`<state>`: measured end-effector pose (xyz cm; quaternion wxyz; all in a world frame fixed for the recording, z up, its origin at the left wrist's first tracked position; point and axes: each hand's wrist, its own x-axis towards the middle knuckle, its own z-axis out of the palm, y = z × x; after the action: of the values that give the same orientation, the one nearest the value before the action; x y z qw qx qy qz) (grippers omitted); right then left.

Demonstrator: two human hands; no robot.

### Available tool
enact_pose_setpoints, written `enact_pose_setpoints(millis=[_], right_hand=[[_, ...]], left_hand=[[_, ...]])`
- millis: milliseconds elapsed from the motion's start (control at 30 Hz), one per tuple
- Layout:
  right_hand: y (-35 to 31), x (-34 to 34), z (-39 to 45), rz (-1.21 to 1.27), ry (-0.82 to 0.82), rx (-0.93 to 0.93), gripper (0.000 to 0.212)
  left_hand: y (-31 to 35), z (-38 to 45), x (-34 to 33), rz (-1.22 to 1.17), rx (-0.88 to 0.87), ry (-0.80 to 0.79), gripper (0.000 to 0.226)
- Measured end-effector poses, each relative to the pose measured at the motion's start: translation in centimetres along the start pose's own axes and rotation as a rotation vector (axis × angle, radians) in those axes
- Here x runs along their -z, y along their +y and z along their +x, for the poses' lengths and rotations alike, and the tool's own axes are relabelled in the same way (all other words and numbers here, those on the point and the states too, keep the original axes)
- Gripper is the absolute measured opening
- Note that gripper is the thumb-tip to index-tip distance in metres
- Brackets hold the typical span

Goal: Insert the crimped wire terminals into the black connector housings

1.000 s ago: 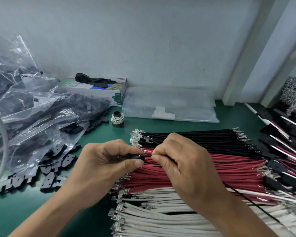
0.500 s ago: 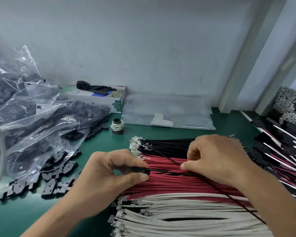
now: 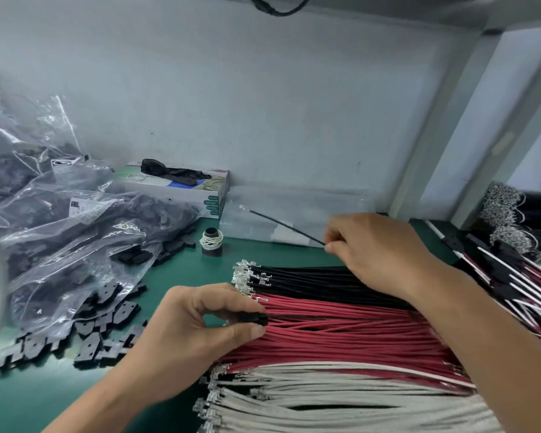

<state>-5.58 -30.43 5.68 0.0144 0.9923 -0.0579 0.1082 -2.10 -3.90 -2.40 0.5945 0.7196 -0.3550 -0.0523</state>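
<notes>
Wires lie in sorted rows across the bench: white wires (image 3: 341, 410) nearest, red wires (image 3: 350, 335) in the middle, black wires (image 3: 319, 279) beyond. Above them the right hand (image 3: 378, 251) pinches one black wire (image 3: 281, 225), terminal (image 3: 241, 207) raised leftward. Lower, the left hand (image 3: 194, 332) grips the black connector housing (image 3: 253, 319) between thumb and forefinger. Best practice: align the terminal squarely with an empty cavity and push straight.

The right hand (image 3: 375, 254) is no longer at the small black connector housing (image 3: 253, 319) pinched in the left hand (image 3: 197, 335). It now sits further back and to the right, above the bundle of black wires (image 3: 325, 281), pinching a single thin black wire (image 3: 281, 225) whose metal-tipped free end points up and left over the clear plastic bag (image 3: 294, 214).
</notes>
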Motion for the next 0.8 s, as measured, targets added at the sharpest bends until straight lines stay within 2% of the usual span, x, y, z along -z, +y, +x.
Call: enact_pose_setpoints(millis=[167, 300, 333, 367, 433, 500, 533, 567, 633, 667, 733, 800], right_hand=[[0.4, -1.2, 1.9, -0.128, 0.086, 0.175, 0.008], [0.8, -3.2, 1.8, -0.092, -0.132, 0.129, 0.012], [0.9, -3.5, 1.4, -0.072, -0.141, 0.1, 0.014], [1.0, -3.5, 0.9, -0.036, -0.084, 0.068, 0.015], [0.8, -2.8, -0.8, 0.061, 0.217, 0.054, 0.011], [-0.6, -1.9, -3.5, 0.235, 0.483, 0.144, 0.009], [-1.7, -1.7, -4.8, 0.325, 0.472, 0.204, 0.008], [-2.8, -1.9, -5.8, 0.376, 0.391, 0.258, 0.009], [-4.9, -3.5, -7.0, 0.301, 0.159, 0.276, 0.017], [-5.8, -4.4, -7.2, 0.25, 0.094, 0.259, 0.023], [-6.3, -5.7, -7.0, 0.271, 0.059, 0.187, 0.028], [-6.3, -5.9, -6.5, 0.374, 0.056, 0.139, 0.02]], left_hand=[[0.2, 0.0, -0.1, 0.014, 0.013, 0.009, 0.015], [0.2, -0.1, 0.0, 0.02, 0.052, 0.026, 0.018], [0.3, -0.1, 0.0, 0.022, 0.063, 0.035, 0.02], [0.2, -0.2, 0.0, 0.025, 0.07, 0.047, 0.022], [0.1, -0.1, -0.1, 0.019, 0.08, 0.082, 0.024], [-0.2, 0.2, -0.2, 0.012, 0.096, 0.121, 0.023], [-0.3, 0.3, -0.2, -0.003, 0.114, 0.139, 0.022], [-0.5, 0.3, -0.2, -0.026, 0.136, 0.153, 0.022], [-0.7, 0.3, -0.1, -0.063, 0.171, 0.17, 0.023], [-0.7, 0.3, -0.1, -0.078, 0.18, 0.178, 0.024], [-0.7, 0.3, -0.1, -0.112, 0.184, 0.19, 0.023], [-0.9, 0.5, 0.0, -0.12, 0.196, 0.2, 0.025]])
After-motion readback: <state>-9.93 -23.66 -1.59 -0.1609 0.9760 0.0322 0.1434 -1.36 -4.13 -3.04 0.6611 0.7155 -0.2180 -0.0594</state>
